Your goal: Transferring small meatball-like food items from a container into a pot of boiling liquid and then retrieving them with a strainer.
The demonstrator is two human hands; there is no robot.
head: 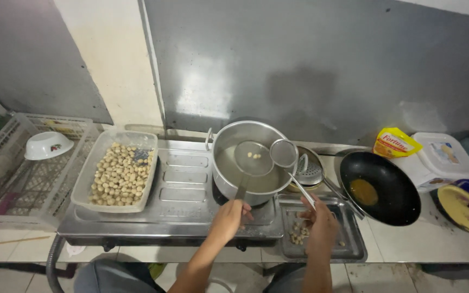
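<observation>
Both hands' grips hold skimmers [253, 158] over the pot [229, 142].

a yellow pouch [394, 143] with a red label is propped at the wall right of the wok; just beside it, a white tub [442, 157] with a pictured lid is seen.

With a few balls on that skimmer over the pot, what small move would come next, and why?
Probably tip the skimmer in the left hand into the small strainer held by the right hand: a few pale balls lie on it above the pot, and the strainer's bowl sits right beside it.
</observation>
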